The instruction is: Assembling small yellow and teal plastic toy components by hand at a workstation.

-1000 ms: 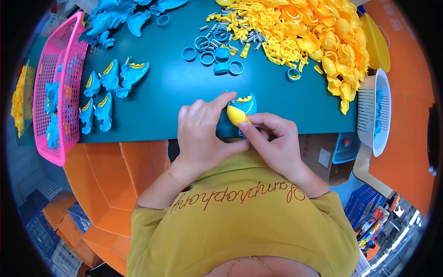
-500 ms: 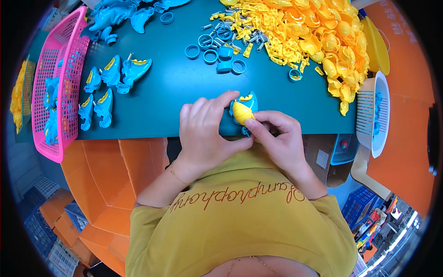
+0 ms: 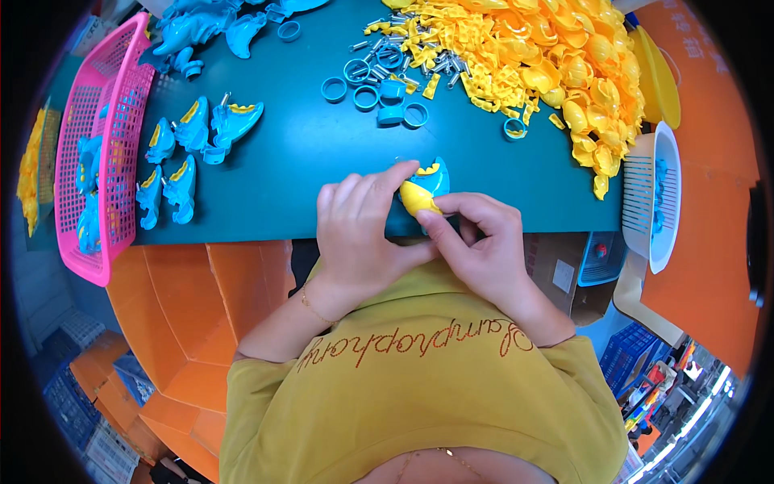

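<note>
My left hand (image 3: 359, 230) and my right hand (image 3: 480, 246) meet at the near edge of the teal table (image 3: 298, 153). Together they hold a blue toy body (image 3: 433, 179) with a yellow piece (image 3: 418, 198) pressed against it. My left fingers wrap the toy from the left; my right thumb and forefinger pinch the yellow piece from below. Much of the toy is hidden behind my fingers.
Several finished blue and yellow toys (image 3: 193, 137) lie left of my hands. A pink basket (image 3: 105, 137) holds more at the far left. Blue rings (image 3: 367, 93), small metal pins (image 3: 403, 48) and a heap of yellow parts (image 3: 548, 56) lie behind. A white basket (image 3: 653, 194) stands at the right.
The toy has shifted slightly in my hands and the yellow piece now sits closer against the blue body. My fingers have regripped; both hands stay at the table's near edge.
</note>
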`<action>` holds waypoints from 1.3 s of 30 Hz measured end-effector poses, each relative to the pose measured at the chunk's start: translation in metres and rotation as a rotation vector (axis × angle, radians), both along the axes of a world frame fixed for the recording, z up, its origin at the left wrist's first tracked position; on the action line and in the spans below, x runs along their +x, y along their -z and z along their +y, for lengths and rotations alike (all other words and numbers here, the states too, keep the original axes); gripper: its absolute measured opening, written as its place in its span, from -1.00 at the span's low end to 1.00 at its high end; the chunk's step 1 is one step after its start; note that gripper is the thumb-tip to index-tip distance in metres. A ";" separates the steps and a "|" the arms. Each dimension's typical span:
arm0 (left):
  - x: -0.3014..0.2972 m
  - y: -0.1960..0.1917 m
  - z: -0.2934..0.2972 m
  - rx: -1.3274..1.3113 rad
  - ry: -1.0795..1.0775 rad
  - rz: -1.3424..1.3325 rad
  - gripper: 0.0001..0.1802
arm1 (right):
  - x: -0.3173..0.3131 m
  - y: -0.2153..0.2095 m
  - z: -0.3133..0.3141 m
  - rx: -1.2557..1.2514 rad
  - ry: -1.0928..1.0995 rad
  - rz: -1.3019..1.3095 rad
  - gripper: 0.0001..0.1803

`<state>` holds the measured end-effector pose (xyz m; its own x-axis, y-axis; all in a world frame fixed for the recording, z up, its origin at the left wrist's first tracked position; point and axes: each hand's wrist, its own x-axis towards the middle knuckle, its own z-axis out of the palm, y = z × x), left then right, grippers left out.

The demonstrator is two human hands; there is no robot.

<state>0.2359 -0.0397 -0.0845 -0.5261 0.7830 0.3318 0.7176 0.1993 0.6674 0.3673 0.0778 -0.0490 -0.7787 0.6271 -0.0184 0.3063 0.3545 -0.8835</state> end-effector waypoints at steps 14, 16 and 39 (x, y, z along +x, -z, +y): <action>-0.023 -0.016 -0.005 -0.097 0.210 -0.050 -0.16 | 0.020 -0.015 0.093 0.349 0.235 0.049 -0.82; -0.023 -0.018 -0.006 -0.092 0.219 -0.044 -0.16 | 0.020 -0.021 0.122 0.462 0.279 0.027 -0.82; -0.019 -0.021 -0.009 -0.087 0.205 0.051 -0.18 | -0.220 -0.117 0.391 0.905 0.431 -0.612 0.33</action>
